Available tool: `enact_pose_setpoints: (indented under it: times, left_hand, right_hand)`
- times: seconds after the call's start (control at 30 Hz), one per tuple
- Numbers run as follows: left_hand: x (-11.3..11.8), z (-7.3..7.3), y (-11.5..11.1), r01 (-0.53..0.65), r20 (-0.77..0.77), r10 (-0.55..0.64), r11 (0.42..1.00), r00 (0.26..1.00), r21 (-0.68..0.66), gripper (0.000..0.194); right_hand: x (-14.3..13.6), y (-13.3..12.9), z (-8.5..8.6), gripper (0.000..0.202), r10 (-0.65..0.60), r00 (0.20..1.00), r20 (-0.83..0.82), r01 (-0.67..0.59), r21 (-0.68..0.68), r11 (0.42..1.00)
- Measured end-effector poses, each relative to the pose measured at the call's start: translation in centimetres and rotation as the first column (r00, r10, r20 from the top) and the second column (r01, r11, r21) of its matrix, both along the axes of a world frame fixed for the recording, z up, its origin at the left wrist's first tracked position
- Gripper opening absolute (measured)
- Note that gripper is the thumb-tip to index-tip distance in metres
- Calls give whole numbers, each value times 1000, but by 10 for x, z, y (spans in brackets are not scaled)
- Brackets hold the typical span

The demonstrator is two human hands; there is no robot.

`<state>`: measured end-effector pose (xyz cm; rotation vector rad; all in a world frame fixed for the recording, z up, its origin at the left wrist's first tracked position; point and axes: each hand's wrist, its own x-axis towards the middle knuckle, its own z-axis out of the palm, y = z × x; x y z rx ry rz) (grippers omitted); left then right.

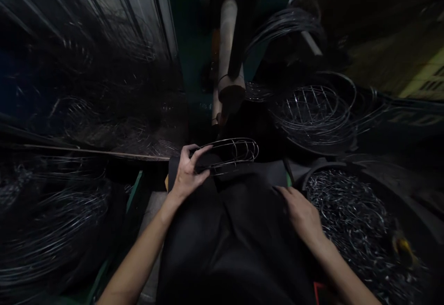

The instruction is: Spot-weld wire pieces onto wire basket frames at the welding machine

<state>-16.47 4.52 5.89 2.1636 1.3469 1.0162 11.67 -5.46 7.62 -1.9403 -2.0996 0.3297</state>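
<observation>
My left hand (190, 171) is closed on the left end of a round wire frame (236, 151), fingers above and thumb below. The frame is held tilted over the front edge of a black apron (236, 222) on the lap. My right hand (301, 210) is at the right side of the apron, beside a black tub of small metal pieces (350, 217). Its fingers point left and look bent together; whether anything is between them is too dark and blurred to tell.
A machine with a pale cylindrical arm (229, 41) stands straight ahead. Wire rings and grids (312, 106) are piled at the right back. Wire coils (52, 231) lie at the left, below a board edge (104, 151). A yellow crate (428, 76) shows far right.
</observation>
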Motion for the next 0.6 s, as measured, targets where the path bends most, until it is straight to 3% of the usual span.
enact_pose_setpoints:
  times: [0.1, 0.17, 0.33, 0.43, 0.53, 0.6]
  left_hand:
    - [5, 4, -3, 66, 28, -64, 995, 998, -80, 59]
    - [9, 3, -4, 118, 29, -115, 983, 993, -138, 58]
    - [14, -3, -4, 134, 13, -134, 977, 991, -168, 59]
    - [16, -1, -6, 132, 13, -131, 979, 991, -156, 60]
    - [18, 2, -7, 115, 2, -116, 986, 993, -122, 61]
    - [18, 2, -7, 119, -11, -121, 987, 993, -110, 61]
  right_hand:
    - [41, -37, -20, 39, -51, 951, 305, 72, -56, 996]
    - [51, -50, -33, 38, -54, 906, 420, 98, -83, 992]
    - [39, -32, -43, 29, -41, 864, 502, 110, -109, 988]
    - [37, -16, -35, 24, -101, 916, 389, 150, -98, 984]
    - [38, -12, -23, 17, -200, 979, 39, 202, -48, 978]
    - [35, -9, -13, 24, -237, 941, -241, 231, -54, 971]
